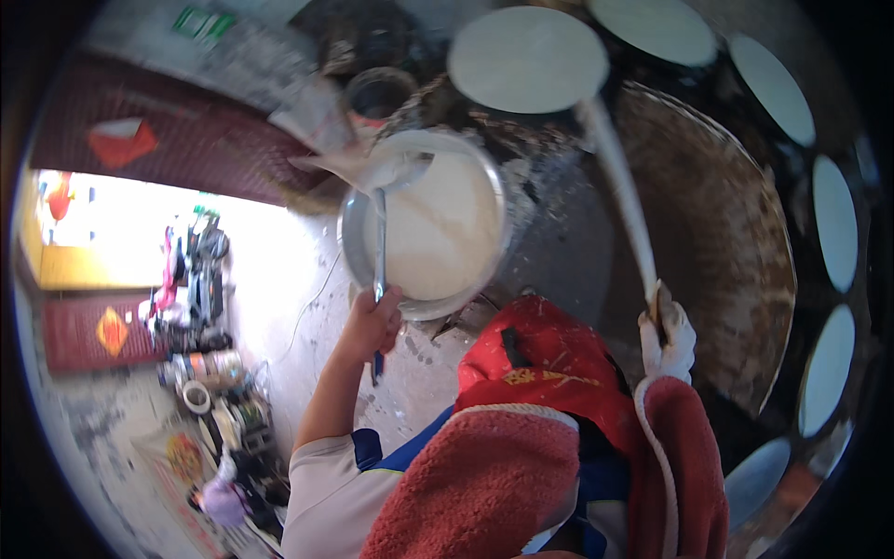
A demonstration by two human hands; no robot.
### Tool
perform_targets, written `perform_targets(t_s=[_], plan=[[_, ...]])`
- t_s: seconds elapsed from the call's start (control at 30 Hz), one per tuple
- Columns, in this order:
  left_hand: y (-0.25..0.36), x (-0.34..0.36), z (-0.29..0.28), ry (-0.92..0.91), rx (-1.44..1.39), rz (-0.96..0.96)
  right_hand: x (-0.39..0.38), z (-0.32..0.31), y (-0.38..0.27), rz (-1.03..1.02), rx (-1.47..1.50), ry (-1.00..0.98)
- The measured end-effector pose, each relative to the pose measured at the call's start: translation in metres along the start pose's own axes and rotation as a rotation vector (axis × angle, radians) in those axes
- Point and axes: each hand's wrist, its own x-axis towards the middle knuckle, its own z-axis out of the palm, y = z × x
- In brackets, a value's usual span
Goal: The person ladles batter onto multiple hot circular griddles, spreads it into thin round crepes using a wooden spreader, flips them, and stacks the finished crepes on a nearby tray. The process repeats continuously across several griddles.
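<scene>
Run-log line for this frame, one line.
left hand: holds ladle over metal pot of pale liquid | right hand: gloved, grips long pale stick | nearby: round pale discs

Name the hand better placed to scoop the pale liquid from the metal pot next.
The left hand, most likely: it grips a ladle whose head reaches over the metal pot. The right hand is farther from the pot and grips a long pale stick.

I'm wearing a white short-sleeved shirt [321, 489] with blue trim [367, 449], red apron [559, 335] with yellow lettering [549, 378], fuzzy red cloth [480, 475] with white edging [512, 408], white glove [677, 349] on right hand [667, 340].
</scene>
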Motion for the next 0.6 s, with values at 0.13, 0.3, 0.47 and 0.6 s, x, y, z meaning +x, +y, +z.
perform_targets(t_s=[0.13,0.3,0.47,0.6], plan=[[0.015,0.012,0.075,-0.945,-1.018,-0.708,-0.070,-0.024,0.036,0.221,0.045,0.301],[0.013,0.005,0.206,-1.084,-0.582,-0.928,-0.187,-0.039,0.080,0.702,0.163,0.703],[0.027,-0.062,0.291,-1.117,-0.288,-1.094,-0.311,-0.054,0.112,0.762,0.218,1.318],[0.063,-0.085,0.390,-1.293,-0.120,-1.227,-0.344,-0.072,0.156,1.024,0.234,1.532]])
